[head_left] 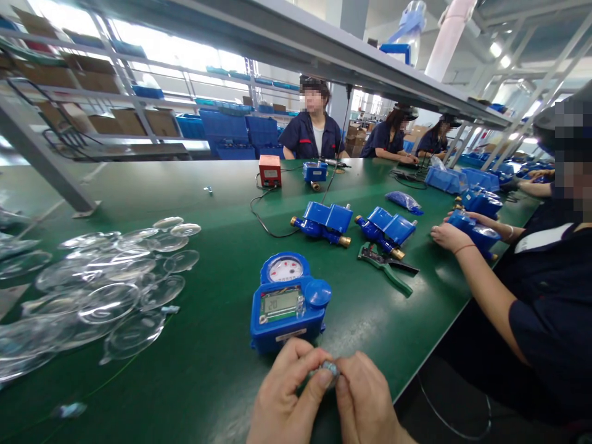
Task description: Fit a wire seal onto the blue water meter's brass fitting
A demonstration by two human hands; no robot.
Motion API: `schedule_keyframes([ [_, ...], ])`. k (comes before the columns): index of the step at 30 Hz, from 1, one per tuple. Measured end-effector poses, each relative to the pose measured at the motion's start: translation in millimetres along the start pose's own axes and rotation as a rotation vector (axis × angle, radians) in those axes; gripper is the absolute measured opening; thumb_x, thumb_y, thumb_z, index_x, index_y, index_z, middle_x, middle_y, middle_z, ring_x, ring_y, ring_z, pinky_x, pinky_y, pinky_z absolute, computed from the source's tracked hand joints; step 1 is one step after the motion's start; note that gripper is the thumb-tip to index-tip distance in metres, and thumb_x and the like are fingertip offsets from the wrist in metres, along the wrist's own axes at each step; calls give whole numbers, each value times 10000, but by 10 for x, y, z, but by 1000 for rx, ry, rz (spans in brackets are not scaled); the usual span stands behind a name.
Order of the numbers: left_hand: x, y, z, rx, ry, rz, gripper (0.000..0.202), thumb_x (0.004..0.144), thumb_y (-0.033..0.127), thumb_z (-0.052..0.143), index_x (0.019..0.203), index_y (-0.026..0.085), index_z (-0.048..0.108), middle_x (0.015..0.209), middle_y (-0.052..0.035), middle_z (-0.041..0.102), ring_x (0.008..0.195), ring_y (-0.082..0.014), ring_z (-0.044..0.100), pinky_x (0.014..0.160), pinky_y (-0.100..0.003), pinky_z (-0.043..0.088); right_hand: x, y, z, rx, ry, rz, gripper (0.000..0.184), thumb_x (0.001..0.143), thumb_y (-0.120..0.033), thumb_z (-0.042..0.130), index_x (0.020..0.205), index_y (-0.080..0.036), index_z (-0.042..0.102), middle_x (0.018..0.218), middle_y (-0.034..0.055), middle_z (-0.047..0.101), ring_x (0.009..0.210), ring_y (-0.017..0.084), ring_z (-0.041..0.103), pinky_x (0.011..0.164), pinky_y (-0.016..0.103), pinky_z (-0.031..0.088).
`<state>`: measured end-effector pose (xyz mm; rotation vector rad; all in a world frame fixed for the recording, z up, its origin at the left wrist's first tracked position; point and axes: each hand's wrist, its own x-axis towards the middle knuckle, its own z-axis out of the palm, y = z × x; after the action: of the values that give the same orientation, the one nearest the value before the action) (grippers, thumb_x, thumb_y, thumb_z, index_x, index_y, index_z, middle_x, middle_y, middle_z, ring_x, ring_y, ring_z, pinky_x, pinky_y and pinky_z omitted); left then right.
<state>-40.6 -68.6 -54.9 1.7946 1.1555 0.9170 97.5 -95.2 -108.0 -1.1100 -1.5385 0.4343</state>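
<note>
My left hand and my right hand meet at the front of the green table, both closed. Their fingertips pinch a small translucent bluish piece; its exact kind is partly hidden by the fingers. Just beyond them stands a blue water meter with a lit-grey display, a round dial behind it and a round blue cap at its right. A similar small bluish piece with a thin green wire lies at the lower left, and another lies beside the clear discs.
Clear plastic discs are heaped at the left. Two blue meters with brass ends, green-handled pliers and a red box lie farther back. At the right, a co-worker's hands hold another meter. A shelf beam crosses overhead.
</note>
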Motion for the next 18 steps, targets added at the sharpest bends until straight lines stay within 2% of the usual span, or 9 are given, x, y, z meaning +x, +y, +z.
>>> schedule_keyframes([
  [2,-3,8,6,-14,-17,-1,178,875,323,499,854,233,651,843,-2,536,797,-131,567,737,-199,457,26,37,-3,214,-159,214,298,914,-362,379,772,-172,560,626,33,526,576,144,468,586,281,419],
  [5,-14,1,2,-19,-32,-10,192,882,323,489,809,239,646,842,1,531,801,-129,562,741,-199,450,84,51,11,500,-445,540,395,940,-422,244,684,-204,451,419,-87,253,341,98,270,382,225,332],
  [7,-18,-14,-4,-16,-32,-13,193,882,324,490,811,243,649,846,1,534,807,-130,563,752,-204,448,83,40,25,499,-442,562,398,948,-408,206,709,-204,450,406,-94,244,318,97,250,357,223,320],
  [9,-16,-28,-7,-15,-19,-20,181,878,331,497,845,247,655,858,0,537,813,-132,564,752,-207,449,46,34,34,321,-322,416,316,946,-367,278,834,-184,509,528,-25,459,444,122,438,467,247,410],
  [10,-12,-33,-6,-18,-14,-22,176,875,334,502,868,250,657,866,-1,540,818,-133,564,752,-208,449,23,38,35,169,-244,264,247,937,-331,334,930,-176,526,658,24,552,566,145,518,549,269,443],
  [12,-3,-36,-1,-24,-7,-25,175,870,341,512,895,253,661,873,-2,543,820,-134,565,745,-208,451,-9,56,29,-155,-117,-73,205,902,-218,410,1074,-165,509,838,85,609,722,188,560,654,314,452],
  [14,7,-31,5,-28,-2,-28,180,865,345,518,903,250,666,864,-3,545,810,-136,568,739,-209,453,-4,73,13,-360,-34,-292,232,881,-138,398,1089,-142,502,790,87,610,677,197,544,638,332,437],
  [16,14,-23,6,-27,2,-34,184,862,346,521,899,244,669,858,-6,546,805,-139,569,736,-211,455,34,73,-17,-411,-37,-346,205,885,-138,381,1031,-139,526,708,68,583,616,188,522,609,327,422],
  [18,20,-17,5,-25,-3,-42,189,865,345,514,899,242,668,862,-8,547,812,-141,569,739,-212,456,83,58,-58,-377,-106,-311,187,902,-204,387,977,-149,549,687,58,563,611,180,524,601,313,420],
])
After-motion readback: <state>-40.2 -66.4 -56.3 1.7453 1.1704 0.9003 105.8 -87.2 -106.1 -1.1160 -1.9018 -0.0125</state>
